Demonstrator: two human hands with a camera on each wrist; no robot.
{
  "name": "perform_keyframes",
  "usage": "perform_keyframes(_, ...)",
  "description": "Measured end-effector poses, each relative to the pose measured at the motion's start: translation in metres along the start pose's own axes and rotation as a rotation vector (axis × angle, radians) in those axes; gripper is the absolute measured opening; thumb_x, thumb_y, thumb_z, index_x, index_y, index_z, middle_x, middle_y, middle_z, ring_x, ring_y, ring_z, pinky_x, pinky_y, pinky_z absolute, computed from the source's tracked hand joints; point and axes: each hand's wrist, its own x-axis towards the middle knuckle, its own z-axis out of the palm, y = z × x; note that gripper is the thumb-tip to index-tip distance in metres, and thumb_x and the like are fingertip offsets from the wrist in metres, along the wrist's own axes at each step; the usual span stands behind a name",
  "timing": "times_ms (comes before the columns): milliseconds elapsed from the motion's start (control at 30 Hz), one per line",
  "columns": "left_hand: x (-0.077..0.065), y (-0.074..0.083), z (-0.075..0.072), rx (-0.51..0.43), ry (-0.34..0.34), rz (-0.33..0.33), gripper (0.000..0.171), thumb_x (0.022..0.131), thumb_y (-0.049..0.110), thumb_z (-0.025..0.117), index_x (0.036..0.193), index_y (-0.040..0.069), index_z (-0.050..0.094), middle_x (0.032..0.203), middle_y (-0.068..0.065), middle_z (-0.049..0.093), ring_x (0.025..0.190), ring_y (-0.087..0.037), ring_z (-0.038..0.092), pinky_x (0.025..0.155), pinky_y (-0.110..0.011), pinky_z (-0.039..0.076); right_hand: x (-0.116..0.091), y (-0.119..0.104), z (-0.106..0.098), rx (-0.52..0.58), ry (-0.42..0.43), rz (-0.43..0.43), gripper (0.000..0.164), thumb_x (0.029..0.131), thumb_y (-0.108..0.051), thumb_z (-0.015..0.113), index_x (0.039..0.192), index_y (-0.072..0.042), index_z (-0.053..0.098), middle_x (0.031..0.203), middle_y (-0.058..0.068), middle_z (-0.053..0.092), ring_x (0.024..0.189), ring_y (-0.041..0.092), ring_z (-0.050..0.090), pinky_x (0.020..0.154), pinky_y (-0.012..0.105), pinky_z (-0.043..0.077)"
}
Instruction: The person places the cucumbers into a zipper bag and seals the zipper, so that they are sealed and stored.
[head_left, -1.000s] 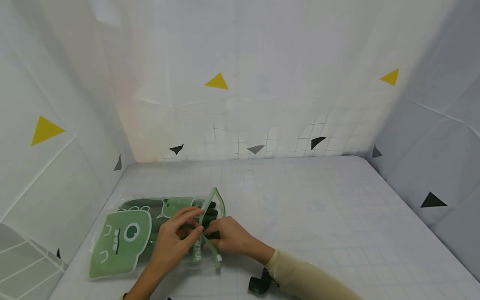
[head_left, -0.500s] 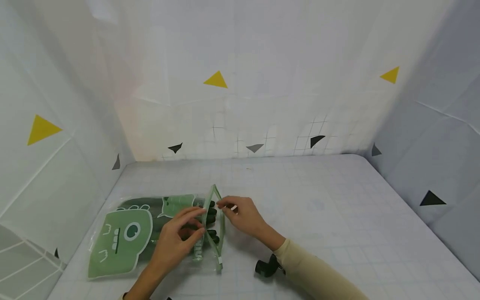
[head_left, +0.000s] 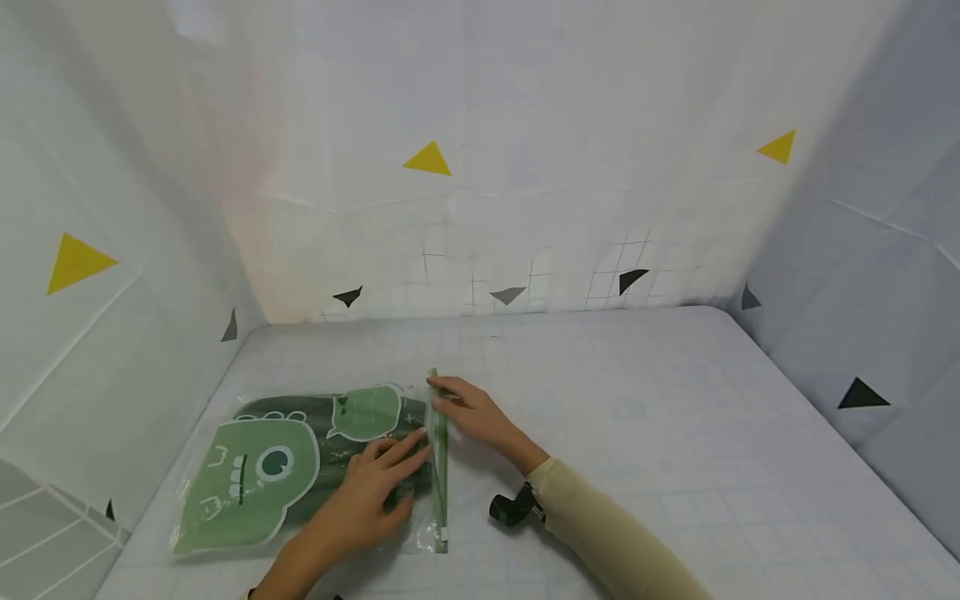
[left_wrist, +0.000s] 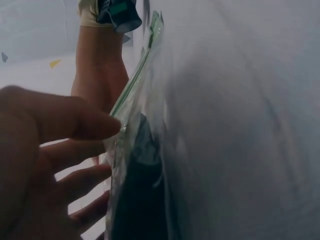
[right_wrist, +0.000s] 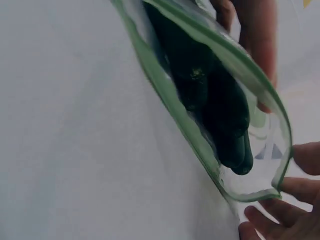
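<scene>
A clear zip bag [head_left: 273, 500] printed with green one-eyed cartoon monsters lies flat on the left of the table. Inside it, dark things with rounded, finger-like ends [right_wrist: 227, 110] show through the gaping mouth in the right wrist view. My left hand [head_left: 371, 492] rests on the bag near its mouth, fingers extended and spread over the film. At the far end of the green zip strip [head_left: 440, 492], my right hand [head_left: 476, 414] pinches the strip's corner between thumb and fingers. The left wrist view shows the left fingertips [left_wrist: 112, 127] against the film beside the zip.
A small black device [head_left: 512, 507] is strapped at the right wrist, low over the table [head_left: 637, 400]. White sheets with yellow and dark triangles stand as walls [head_left: 585, 108] at the back and both sides.
My right hand has left the bag's mouth and moved away to the far end of the zip. The left hand has shifted down onto the film; the mouth looks narrower from above.
</scene>
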Motion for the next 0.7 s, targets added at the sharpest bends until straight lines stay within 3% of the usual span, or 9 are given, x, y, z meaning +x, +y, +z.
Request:
perform_keyframes(167, -0.004, 0.0, 0.001, 0.084, -0.066, 0.034, 0.068, 0.092, 0.016, 0.078, 0.154, 0.011, 0.053, 0.169, -0.008, 0.027, 0.143, -0.038, 0.031, 0.098, -0.069, 0.032, 0.004, 0.004, -0.001, 0.063, 0.06, 0.021, 0.046, 0.107, -0.009, 0.058, 0.151, 0.003, 0.05, 0.153, 0.016, 0.048, 0.141, 0.034, 0.045, 0.112, 0.052, 0.041)
perform_keyframes(333, -0.004, -0.001, 0.0, 0.103, -0.104, 0.046, 0.073, 0.094, 0.025, 0.079, 0.157, 0.01, 0.047, 0.169, -0.012, 0.024, 0.148, -0.041, 0.026, 0.105, -0.072, 0.027, -0.003, 0.006, 0.0, 0.044, 0.077, 0.068, 0.061, 0.103, -0.011, 0.067, 0.158, -0.004, 0.042, 0.157, 0.015, 0.044, 0.138, 0.036, 0.048, 0.111, 0.051, 0.043)
perform_keyframes(400, -0.004, -0.002, -0.002, 0.098, -0.107, 0.024, 0.075, 0.094, 0.026, 0.079, 0.158, 0.01, 0.045, 0.168, -0.015, 0.025, 0.149, -0.044, 0.024, 0.107, -0.073, 0.024, -0.009, 0.005, 0.003, -0.001, 0.108, 0.076, 0.062, 0.101, -0.014, 0.069, 0.157, -0.006, 0.043, 0.153, 0.015, 0.048, 0.132, 0.035, 0.054, 0.106, 0.05, 0.048)
perform_keyframes(500, -0.005, -0.002, -0.003, 0.102, -0.092, 0.0, 0.076, 0.094, 0.026, 0.08, 0.159, 0.01, 0.045, 0.167, -0.018, 0.027, 0.149, -0.047, 0.023, 0.108, -0.074, 0.022, -0.022, 0.0, 0.008, -0.039, 0.147, 0.07, 0.049, 0.1, -0.017, 0.069, 0.145, -0.002, 0.055, 0.133, 0.014, 0.061, 0.116, 0.029, 0.064, 0.096, 0.044, 0.055)
perform_keyframes(567, -0.005, -0.002, -0.004, 0.105, -0.072, 0.001, 0.076, 0.093, 0.026, 0.08, 0.159, 0.01, 0.045, 0.166, -0.02, 0.027, 0.149, -0.049, 0.024, 0.107, -0.075, 0.023, -0.032, -0.004, 0.011, -0.018, 0.118, 0.077, 0.037, 0.1, -0.02, 0.068, 0.132, -0.002, 0.064, 0.117, 0.008, 0.068, 0.1, 0.023, 0.068, 0.084, 0.038, 0.058)
perform_keyframes(700, -0.005, -0.002, -0.004, 0.102, -0.048, -0.007, 0.08, 0.093, 0.026, 0.081, 0.16, 0.008, 0.041, 0.167, -0.022, 0.023, 0.151, -0.048, 0.019, 0.107, -0.075, 0.024, -0.05, -0.015, 0.015, 0.078, -0.024, 0.121, 0.02, 0.1, -0.023, 0.069, 0.111, -0.007, 0.076, 0.092, 0.001, 0.074, 0.076, 0.019, 0.068, 0.062, 0.03, 0.056)
